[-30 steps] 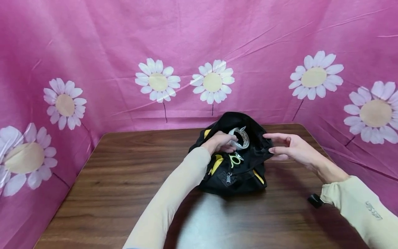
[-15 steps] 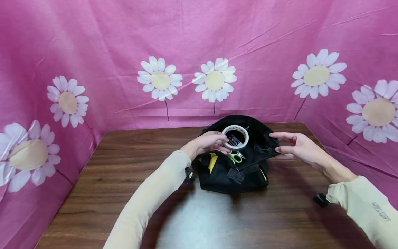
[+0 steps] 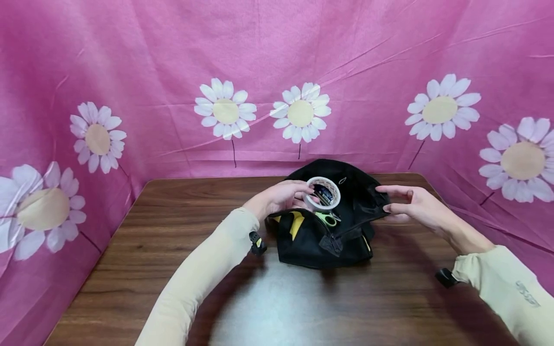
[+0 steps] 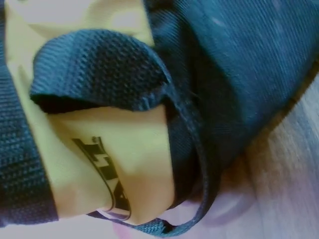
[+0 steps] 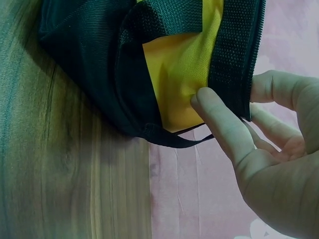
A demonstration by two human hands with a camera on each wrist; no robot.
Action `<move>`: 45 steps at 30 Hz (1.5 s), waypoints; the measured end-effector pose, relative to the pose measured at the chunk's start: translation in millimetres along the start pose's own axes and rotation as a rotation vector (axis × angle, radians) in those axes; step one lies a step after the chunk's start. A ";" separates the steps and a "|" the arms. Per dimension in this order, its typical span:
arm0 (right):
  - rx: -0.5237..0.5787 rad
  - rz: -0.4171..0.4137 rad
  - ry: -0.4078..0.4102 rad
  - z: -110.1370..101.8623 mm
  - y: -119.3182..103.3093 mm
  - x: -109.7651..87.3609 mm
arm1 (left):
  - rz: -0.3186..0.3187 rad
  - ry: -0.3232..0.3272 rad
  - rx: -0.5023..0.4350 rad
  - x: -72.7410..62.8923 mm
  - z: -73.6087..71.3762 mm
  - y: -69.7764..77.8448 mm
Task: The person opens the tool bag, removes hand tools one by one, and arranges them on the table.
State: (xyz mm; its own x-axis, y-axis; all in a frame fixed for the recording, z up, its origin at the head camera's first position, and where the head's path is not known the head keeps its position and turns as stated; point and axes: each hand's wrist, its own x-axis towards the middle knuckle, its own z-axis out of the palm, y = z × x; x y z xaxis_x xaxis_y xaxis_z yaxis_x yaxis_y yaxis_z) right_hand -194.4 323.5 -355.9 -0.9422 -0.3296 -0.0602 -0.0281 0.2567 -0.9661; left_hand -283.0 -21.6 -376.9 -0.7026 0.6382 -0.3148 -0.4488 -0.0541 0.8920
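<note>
A black and yellow zippered tool bag [image 3: 307, 252] stands on the table with its mouth spread wide. My left hand [image 3: 279, 196] reaches over its left rim and pinches the left side of a white roll of tape [image 3: 337, 194] in the mouth. Through the ring show dark items with a blue patch. Green-handled scissors [image 3: 329, 219] lie just in front of the tape. My right hand [image 3: 411, 204] pinches the right rim; in the right wrist view the thumb [image 5: 219, 117] presses the yellow outer panel [image 5: 184, 74]. Only the bag's side and its strap [image 4: 99, 69] fill the left wrist view.
The brown wooden table [image 3: 151, 240] extends to the left and in front of the bag. A pink cloth [image 3: 259, 48] with white daisies hangs behind the table's back edge and along both sides.
My left hand has drawn back leftward from inside the bag, bringing the tape left and turning its ring to face up. The right hand keeps its hold, shifting slightly right with the rim.
</note>
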 end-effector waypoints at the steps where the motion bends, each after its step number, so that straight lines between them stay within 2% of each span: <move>1: 0.001 0.001 0.001 0.1 -0.6 0.7 | 0.000 0.006 -0.011 -2.5 0.2 2.7; 7: -0.023 0.001 -0.005 0.4 -6.4 5.5 | 0.037 0.022 -0.019 -22.8 -2.1 19.9; 13: 0.012 -0.008 -0.036 -0.2 -10.0 6.6 | 0.091 0.024 -0.011 -52.2 -9.5 35.7; 17: 0.003 0.000 -0.029 0.1 -11.0 5.8 | 0.127 0.041 -0.005 -74.7 -22.5 46.5; 21: -0.011 0.020 -0.022 0.6 -12.1 5.1 | 0.156 0.067 -0.006 -98.9 -42.3 55.5; 28: -0.016 0.029 -0.032 1.2 -13.4 5.8 | 0.194 0.137 -0.001 -144.4 -89.2 58.3; 34: -0.037 0.005 -0.004 0.9 -12.1 6.5 | 0.219 0.199 -0.065 -177.5 -139.7 40.3; 40: 0.000 0.021 0.006 -1.2 -16.9 7.1 | 0.266 0.189 -0.201 -207.5 -195.6 26.6; 45: 0.015 0.037 0.000 -4.3 -20.3 8.1 | 0.288 0.195 -0.342 -229.3 -236.5 1.6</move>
State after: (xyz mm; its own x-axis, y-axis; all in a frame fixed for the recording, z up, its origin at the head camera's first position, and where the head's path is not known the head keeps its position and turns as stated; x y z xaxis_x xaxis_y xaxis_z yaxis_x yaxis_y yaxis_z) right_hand -202.9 319.5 -335.7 -0.9427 -0.3196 -0.0962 0.0122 0.2551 -0.9668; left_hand -253.2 -349.6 -380.0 -0.9004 0.4066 -0.1548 -0.3538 -0.4772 0.8044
